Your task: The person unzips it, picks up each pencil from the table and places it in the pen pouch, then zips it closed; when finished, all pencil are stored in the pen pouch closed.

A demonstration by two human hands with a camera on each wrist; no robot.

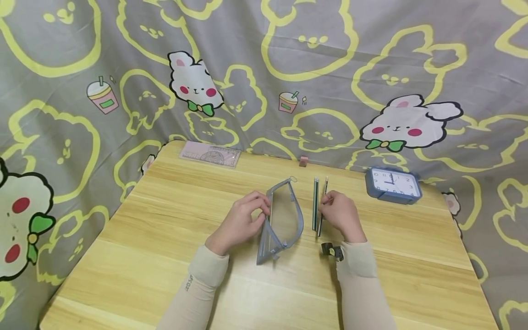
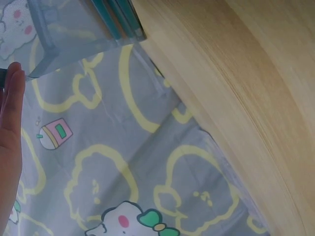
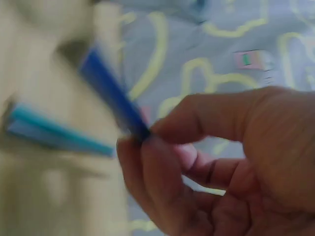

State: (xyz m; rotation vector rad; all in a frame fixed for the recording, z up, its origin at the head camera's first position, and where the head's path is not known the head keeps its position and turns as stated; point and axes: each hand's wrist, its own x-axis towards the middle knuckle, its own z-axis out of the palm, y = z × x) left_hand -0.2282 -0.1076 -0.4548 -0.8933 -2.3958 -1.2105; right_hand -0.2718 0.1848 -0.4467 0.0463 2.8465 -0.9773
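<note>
My left hand [image 1: 243, 220] pinches the near-left edge of a see-through pencil case [image 1: 264, 250] with grey-blue trim, which stands tilted with its mouth spread wide. Between thumb and fingers of my right hand [image 1: 340, 213] is a pencil [image 3: 106, 76], blue in the right wrist view, slanting over the table. Just left of it lie green pencils [image 1: 315, 201] side by side, to the right of the case. The left wrist view shows the clear case wall [image 2: 74, 54], with teal pencils [image 2: 118, 19] close by, and only part of the left hand [image 2: 11, 113].
A blue alarm clock [image 1: 393, 185] stands at the back right of the wooden table [image 1: 136, 247]. A small pink block [image 1: 303, 161] sits by the back edge, and a flat pinkish printed sheet [image 1: 210, 154] lies at the back left. Patterned grey curtain [image 1: 247, 41] hangs behind.
</note>
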